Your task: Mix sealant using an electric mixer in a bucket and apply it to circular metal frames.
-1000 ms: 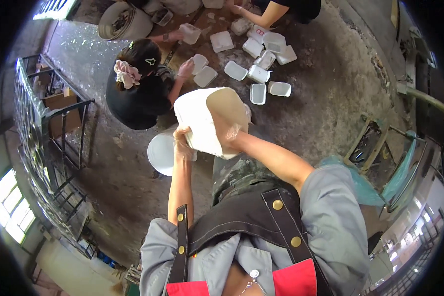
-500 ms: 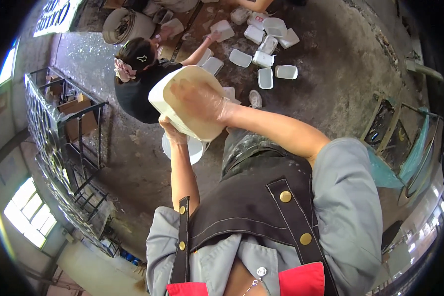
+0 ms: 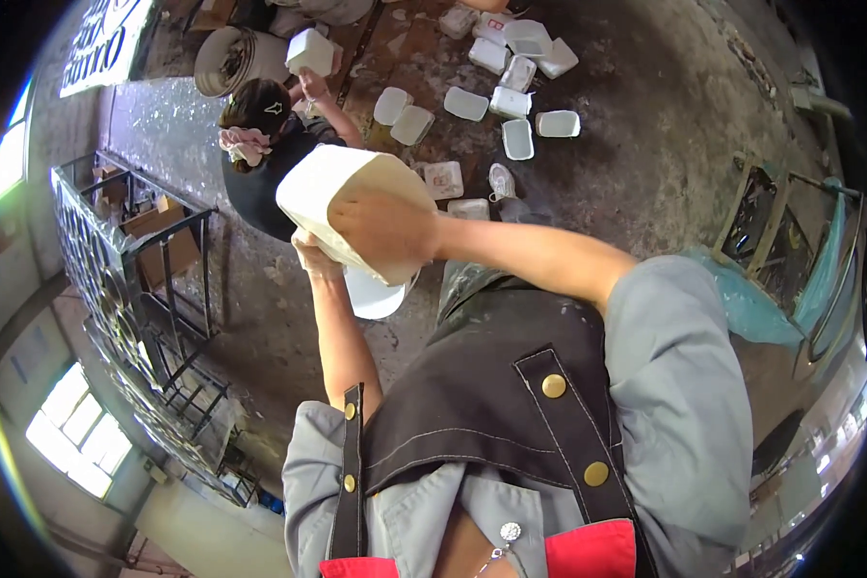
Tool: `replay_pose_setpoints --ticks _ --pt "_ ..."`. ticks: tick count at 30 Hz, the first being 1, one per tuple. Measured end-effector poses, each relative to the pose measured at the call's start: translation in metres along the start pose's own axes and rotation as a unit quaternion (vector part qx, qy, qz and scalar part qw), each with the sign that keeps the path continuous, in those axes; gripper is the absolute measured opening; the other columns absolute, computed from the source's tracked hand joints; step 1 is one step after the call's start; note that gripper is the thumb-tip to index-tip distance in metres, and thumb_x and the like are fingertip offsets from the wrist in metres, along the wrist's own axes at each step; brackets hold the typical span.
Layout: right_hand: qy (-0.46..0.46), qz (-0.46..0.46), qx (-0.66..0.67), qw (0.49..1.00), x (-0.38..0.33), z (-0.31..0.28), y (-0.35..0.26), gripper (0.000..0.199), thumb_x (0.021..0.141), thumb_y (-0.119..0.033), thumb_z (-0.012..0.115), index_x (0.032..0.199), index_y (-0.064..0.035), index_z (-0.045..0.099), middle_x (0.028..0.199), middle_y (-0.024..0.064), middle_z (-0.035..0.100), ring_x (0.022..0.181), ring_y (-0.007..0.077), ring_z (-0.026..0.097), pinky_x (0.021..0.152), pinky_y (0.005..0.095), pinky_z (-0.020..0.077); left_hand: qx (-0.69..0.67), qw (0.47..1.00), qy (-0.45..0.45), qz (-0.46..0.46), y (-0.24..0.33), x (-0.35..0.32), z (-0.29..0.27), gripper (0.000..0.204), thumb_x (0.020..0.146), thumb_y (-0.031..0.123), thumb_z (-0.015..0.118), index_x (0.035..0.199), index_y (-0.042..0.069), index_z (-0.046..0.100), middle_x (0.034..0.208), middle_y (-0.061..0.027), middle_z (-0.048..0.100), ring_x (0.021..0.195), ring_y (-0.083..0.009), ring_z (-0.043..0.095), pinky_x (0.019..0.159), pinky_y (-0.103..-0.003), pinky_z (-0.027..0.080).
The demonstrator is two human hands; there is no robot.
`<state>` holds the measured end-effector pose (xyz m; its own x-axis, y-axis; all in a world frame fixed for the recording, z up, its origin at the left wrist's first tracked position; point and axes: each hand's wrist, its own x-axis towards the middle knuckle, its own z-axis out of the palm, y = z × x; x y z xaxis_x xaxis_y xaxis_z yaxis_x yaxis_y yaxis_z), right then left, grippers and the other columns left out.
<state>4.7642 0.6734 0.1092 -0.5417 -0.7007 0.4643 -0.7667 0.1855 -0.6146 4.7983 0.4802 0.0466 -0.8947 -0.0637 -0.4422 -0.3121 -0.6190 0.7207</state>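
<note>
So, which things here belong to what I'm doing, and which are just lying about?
Seemingly in use:
large white container, your left hand gripping it, right hand against it
scattered small white tubs, perhaps

Seemingly just lying about:
cardboard box by the metal rack
teal plastic sheet at right

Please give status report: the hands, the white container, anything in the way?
Left hand holding white container. Right hand at its opening, blurred, blocking view inside. White bucket beyond, partly hidden.

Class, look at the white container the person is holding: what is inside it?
Inside the white container is the right hand, with pale inner wall visible above it. Whatever lies behind the hand is covered.
</note>
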Motion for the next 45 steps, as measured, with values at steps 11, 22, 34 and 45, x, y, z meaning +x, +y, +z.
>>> replay_pose_setpoints --ticks 11,22,34,45 --pt "0.021 0.196 0.219 0.955 -0.046 0.006 -0.016 0.026 0.072 -0.014 0.056 0.091 0.0040 0.056 0.089 0.0203 0.058 0.086 0.0372 0.055 0.079 0.0411 0.0420 0.009 0.998 0.038 -0.043 -0.037 -0.039 -0.014 0.040 0.062 0.012 0.057 0.098 -0.006 0.059 0.093 -0.0114 0.064 0.078 -0.0219 0.062 0.071 -0.030 0.053" --pt "-0.271 0.262 0.115 0.919 -0.104 0.031 0.004 0.035 0.078 -0.024 0.057 0.106 -0.0031 0.058 0.104 0.0176 0.058 0.096 0.0332 0.053 0.082 0.0394 0.0406 -0.043 0.988 0.059 -0.136 -0.061 -0.067 0.004 0.035 0.066 0.011 0.053 0.096 -0.005 0.057 0.087 -0.0119 0.064 0.071 -0.0212 0.063 0.067 -0.031 0.055" --pt "-0.097 0.281 0.363 0.883 -0.088 -0.009 -0.036 0.028 0.077 -0.017 0.056 0.101 -0.0034 0.059 0.098 0.0132 0.060 0.094 0.0258 0.056 0.078 0.0395 0.0453 -0.004 0.977 0.123 -0.174 -0.043 -0.093 0.035 0.037 0.066 0.012 0.056 0.100 -0.003 0.055 0.084 -0.0078 0.061 0.073 -0.0185 0.061 0.070 -0.029 0.051" --pt "0.020 0.446 0.655 0.610 -0.118 -0.055 -0.047 0.029 0.079 -0.016 0.053 0.105 -0.0039 0.059 0.100 0.0095 0.061 0.097 0.0214 0.056 0.080 0.0379 0.0460 0.283 0.942 -0.169 -0.061 0.029 -0.095 0.145 0.120 0.040 0.035 0.080 0.139 0.001 0.021 0.134 -0.0108 0.036 0.123 -0.0251 0.035 0.103 -0.034 0.026"
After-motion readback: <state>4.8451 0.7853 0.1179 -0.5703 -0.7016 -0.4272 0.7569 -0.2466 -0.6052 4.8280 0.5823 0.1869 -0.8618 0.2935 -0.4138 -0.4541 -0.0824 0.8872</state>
